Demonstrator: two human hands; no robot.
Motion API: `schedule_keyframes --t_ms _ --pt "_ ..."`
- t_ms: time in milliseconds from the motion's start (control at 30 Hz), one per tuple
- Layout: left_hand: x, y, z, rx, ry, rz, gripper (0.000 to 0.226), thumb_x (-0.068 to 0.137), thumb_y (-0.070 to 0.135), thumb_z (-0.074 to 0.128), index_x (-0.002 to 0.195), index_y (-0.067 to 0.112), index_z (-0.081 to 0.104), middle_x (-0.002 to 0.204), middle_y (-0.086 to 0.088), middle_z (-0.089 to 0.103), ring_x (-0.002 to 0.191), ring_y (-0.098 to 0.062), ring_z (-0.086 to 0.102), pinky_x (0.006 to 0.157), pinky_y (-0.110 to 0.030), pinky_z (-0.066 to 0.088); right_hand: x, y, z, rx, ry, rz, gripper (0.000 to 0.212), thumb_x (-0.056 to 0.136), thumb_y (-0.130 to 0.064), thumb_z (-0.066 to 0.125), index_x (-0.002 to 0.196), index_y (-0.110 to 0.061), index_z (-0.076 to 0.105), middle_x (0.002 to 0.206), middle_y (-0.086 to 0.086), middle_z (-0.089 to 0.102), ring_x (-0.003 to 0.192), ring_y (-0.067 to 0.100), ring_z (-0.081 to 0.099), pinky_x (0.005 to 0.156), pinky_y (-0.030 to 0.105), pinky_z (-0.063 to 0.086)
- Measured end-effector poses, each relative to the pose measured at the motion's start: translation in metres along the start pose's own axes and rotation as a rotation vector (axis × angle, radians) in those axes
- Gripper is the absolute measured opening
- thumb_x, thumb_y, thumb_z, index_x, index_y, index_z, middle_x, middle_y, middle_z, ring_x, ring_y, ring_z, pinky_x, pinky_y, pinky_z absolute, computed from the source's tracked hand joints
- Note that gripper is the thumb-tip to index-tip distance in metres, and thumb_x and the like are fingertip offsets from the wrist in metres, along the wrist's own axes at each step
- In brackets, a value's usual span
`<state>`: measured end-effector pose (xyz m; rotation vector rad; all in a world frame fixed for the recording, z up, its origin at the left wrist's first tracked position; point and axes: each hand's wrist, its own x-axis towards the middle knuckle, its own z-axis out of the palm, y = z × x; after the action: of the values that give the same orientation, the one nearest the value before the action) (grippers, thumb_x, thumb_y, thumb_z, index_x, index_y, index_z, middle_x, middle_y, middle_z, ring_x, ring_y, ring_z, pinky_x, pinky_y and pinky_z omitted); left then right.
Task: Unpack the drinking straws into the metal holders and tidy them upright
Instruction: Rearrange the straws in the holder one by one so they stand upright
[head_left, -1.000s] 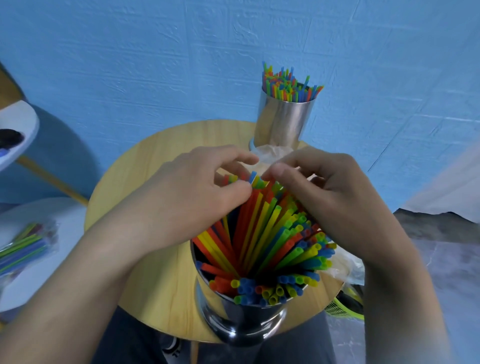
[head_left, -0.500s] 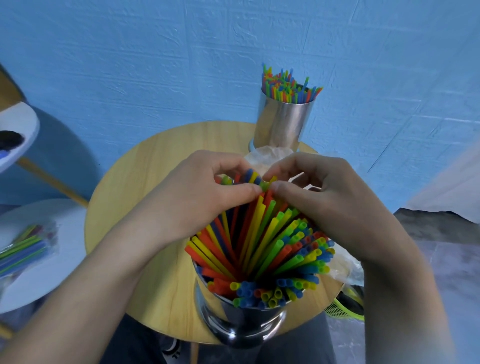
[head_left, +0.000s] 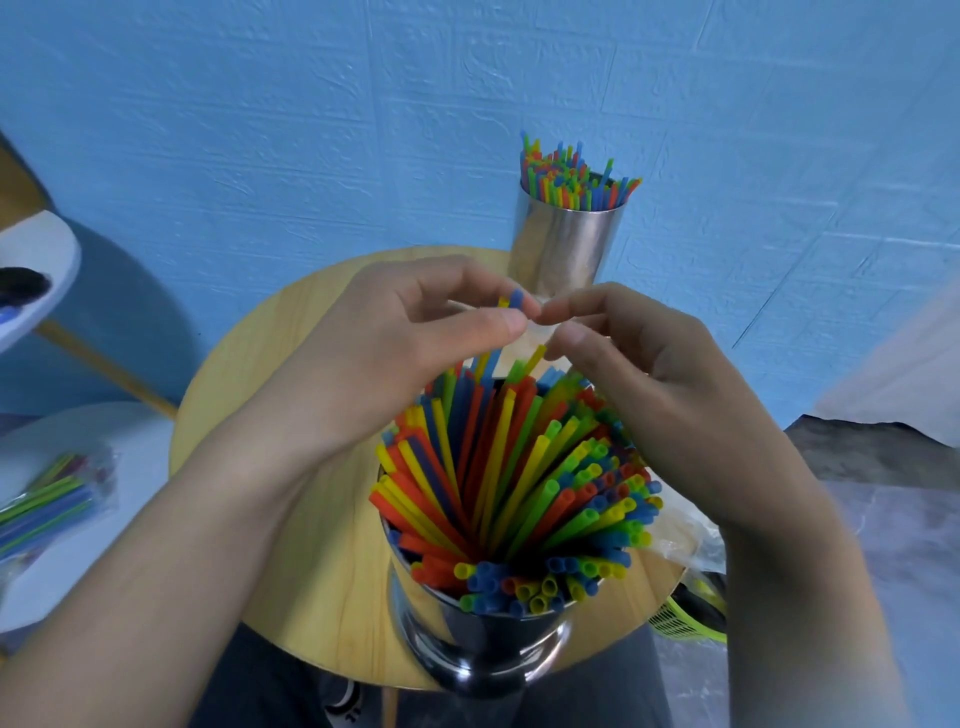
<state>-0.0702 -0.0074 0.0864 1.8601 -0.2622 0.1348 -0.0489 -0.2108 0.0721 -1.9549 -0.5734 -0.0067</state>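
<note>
A near metal holder (head_left: 483, 644) stands at the front edge of the round wooden table (head_left: 291, 525), packed with coloured straws (head_left: 514, 478) that fan outward. My left hand (head_left: 395, 353) pinches the tops of a blue and a yellow straw (head_left: 511, 300) above the bundle. My right hand (head_left: 654, 374) hovers just right of it, thumb and forefinger curled close together, fingertips almost touching the left hand's; I cannot tell whether it holds a straw. A second metal holder (head_left: 566, 249) full of upright straws (head_left: 571, 179) stands at the table's far edge.
A bag of packed straws (head_left: 49, 504) lies on a white surface at the left. Crumpled clear plastic wrap (head_left: 685, 540) lies on the table right of the near holder. A yellow-green basket (head_left: 685, 618) sits below the table's right edge. A blue wall stands behind.
Both hands have risen from the straw bundle. The gathered tops have been let go and fan out wider; only two straws stay pinched in the left hand.
</note>
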Motion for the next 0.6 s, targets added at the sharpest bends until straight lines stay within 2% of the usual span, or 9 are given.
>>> schedule_keyframes --t_ms 33,100,167,200,267,400,600 --pt "0.000 -0.001 0.000 -0.013 -0.008 0.017 0.004 0.090 0.026 0.074 0.091 0.027 0.077 0.090 -0.008 0.072 0.082 -0.031 0.062 0.071 -0.027 0.044 0.000 0.000 0.000 -0.006 -0.012 -0.004 0.015 0.104 -0.030 0.058 0.107 -0.033 0.073 0.095 -0.009 0.069 0.085 0.004 0.063 0.071 0.011 0.045" --pt "0.001 -0.002 0.000 -0.043 -0.016 0.041 0.006 0.091 0.022 0.072 0.091 0.026 0.076 0.096 -0.008 0.072 0.091 -0.035 0.062 0.075 -0.028 0.046 -0.001 0.000 0.000 -0.020 -0.035 -0.013 0.015 0.103 -0.029 0.061 0.104 -0.033 0.075 0.092 -0.013 0.068 0.084 0.003 0.061 0.072 0.012 0.045" --pt "0.002 -0.001 0.001 -0.084 0.017 0.056 0.007 0.091 0.017 0.071 0.092 0.023 0.075 0.096 -0.005 0.074 0.088 -0.026 0.066 0.077 -0.022 0.049 -0.001 0.000 0.000 -0.015 -0.037 -0.016 0.014 0.101 -0.029 0.063 0.102 -0.032 0.076 0.088 -0.016 0.068 0.084 0.002 0.062 0.072 0.012 0.045" --pt "0.003 -0.001 0.001 -0.113 0.049 0.067 0.007 0.090 0.016 0.072 0.092 0.022 0.075 0.093 -0.001 0.075 0.085 -0.015 0.068 0.079 -0.020 0.051 -0.001 0.000 -0.001 -0.006 -0.031 -0.015 0.014 0.101 -0.028 0.063 0.101 -0.032 0.076 0.087 -0.018 0.068 0.083 0.001 0.061 0.070 0.011 0.045" --pt "0.005 0.000 0.000 -0.200 0.138 0.102 0.009 0.088 0.014 0.073 0.092 0.023 0.074 0.091 0.008 0.075 0.088 -0.006 0.067 0.080 -0.021 0.052 -0.002 0.000 -0.001 0.000 -0.020 -0.010 0.014 0.101 -0.027 0.063 0.100 -0.032 0.077 0.087 -0.019 0.068 0.082 0.001 0.061 0.069 0.010 0.045" --pt "0.009 0.003 -0.008 -0.457 0.308 0.126 0.011 0.093 0.013 0.066 0.096 0.022 0.071 0.086 0.008 0.069 0.077 -0.011 0.064 0.073 -0.024 0.052 -0.003 0.001 -0.002 0.011 -0.017 0.003 0.012 0.099 -0.031 0.065 0.103 -0.035 0.076 0.098 -0.014 0.071 0.090 0.004 0.065 0.073 0.013 0.049" --pt "0.010 0.001 -0.016 -0.642 0.416 0.060 0.007 0.097 0.016 0.062 0.096 0.021 0.066 0.084 0.006 0.064 0.075 -0.011 0.066 0.073 -0.022 0.054 -0.004 0.000 -0.001 0.041 -0.021 -0.038 0.013 0.096 -0.031 0.070 0.107 -0.034 0.076 0.098 -0.010 0.072 0.092 0.009 0.066 0.075 0.019 0.053"
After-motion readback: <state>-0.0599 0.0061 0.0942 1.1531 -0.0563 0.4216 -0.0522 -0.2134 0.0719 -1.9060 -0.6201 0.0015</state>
